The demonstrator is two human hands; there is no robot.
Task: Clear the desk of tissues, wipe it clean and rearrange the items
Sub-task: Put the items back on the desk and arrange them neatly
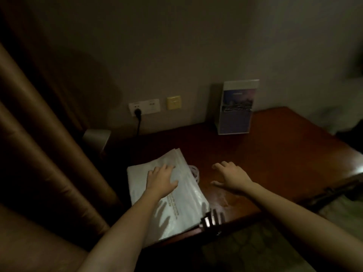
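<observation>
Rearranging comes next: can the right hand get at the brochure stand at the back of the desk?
Probably yes. The right hand is open over bare desk, and nothing stands between it and the brochure stand.

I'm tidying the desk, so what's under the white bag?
Only the desk shows around the bag; white loops poke out at its right edge. The left hand rests flat on top. Anything beneath is covered.
</observation>
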